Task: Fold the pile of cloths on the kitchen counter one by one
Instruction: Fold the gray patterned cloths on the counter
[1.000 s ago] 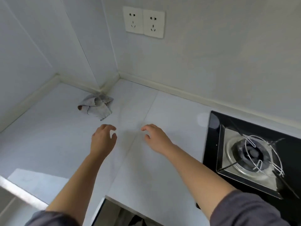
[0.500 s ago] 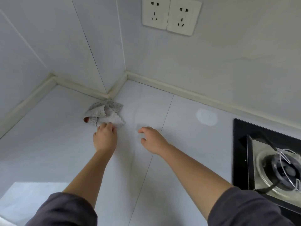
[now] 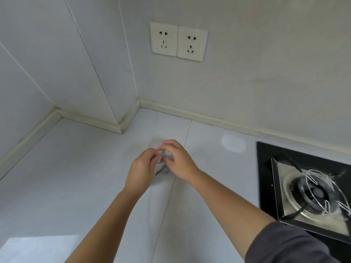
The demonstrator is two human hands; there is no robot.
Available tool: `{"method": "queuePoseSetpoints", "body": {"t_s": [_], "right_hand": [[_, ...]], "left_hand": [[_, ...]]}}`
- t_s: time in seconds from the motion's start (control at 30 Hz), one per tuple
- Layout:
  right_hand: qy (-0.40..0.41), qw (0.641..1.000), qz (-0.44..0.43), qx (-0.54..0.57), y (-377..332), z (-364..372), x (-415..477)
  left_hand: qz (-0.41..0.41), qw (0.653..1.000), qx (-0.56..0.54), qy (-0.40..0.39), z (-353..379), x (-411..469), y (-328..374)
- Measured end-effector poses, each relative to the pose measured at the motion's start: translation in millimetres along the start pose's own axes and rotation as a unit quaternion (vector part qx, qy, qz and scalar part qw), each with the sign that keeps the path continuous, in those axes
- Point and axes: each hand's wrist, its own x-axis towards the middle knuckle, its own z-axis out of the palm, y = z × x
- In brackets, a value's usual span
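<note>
Tabletop (image 3: 76, 177): pale and smooth, running into a wall corner at 10 o'clock from the hands.
Stove (image 3: 284, 168): black glass with a wire pan stand, at 4 o'clock, well apart from the work.
Sockets (image 3: 178, 42): a pair on the wall at 12 o'clock.
Left hand (image 3: 140, 169): fingers curled in, gripping the near-left side of the cloth.
Right hand (image 3: 178, 162): fingers arched over the top, thumb tucked under, pinching the cloth.
Cloth (image 3: 164, 160): small, grey and speckled, bunched between both hands at mid-tabletop; whether it touches the surface I cannot tell.
Handling: probably very light, limp and thin. It should crease easily and slide on the slick top.
Where to hold: likely two neighbouring corners, one per hand, once the bundle is shaken open.
</note>
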Motion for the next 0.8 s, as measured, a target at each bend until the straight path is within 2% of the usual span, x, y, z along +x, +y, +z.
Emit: {"method": "queuePoseSetpoints", "body": {"t_s": [0.13,0.3,0.37,0.43,0.5,0.63,0.8], "right_hand": [[0.013,1.0,0.015,-0.005,4.2,-22.1,-25.7],[0.033,0.999,0.012,0.002,3.0,-38.9,-52.8],[0.042,0.999,0.03,0.015,-2.6,-46.2,-58.5],[0.059,0.996,0.058,0.034,-8.8,-54.2,-62.8],[0.082,0.992,0.076,0.053,-15.5,-62.9,-65.5],[0.125,0.988,0.069,0.057,-24.4,-82.9,-74.0],[0.177,0.975,0.096,0.097,-17.2,-100.5,-82.5]], "left_hand": [[0.085,0.995,0.043,-0.028,-0.3,-5.3,12.3],[0.095,0.976,0.187,-0.056,8.3,-4.3,32.9],[0.067,0.971,0.229,-0.03,14.3,-3.5,51.6],[0.001,0.966,0.258,-0.016,20.5,-1.0,69.9],[-0.061,0.959,0.273,-0.031,21.9,3.4,87.2],[-0.077,0.97,0.222,-0.06,27.3,6.8,105.5],[-0.027,0.993,0.1,-0.052,37.5,4.4,109.8]]}}
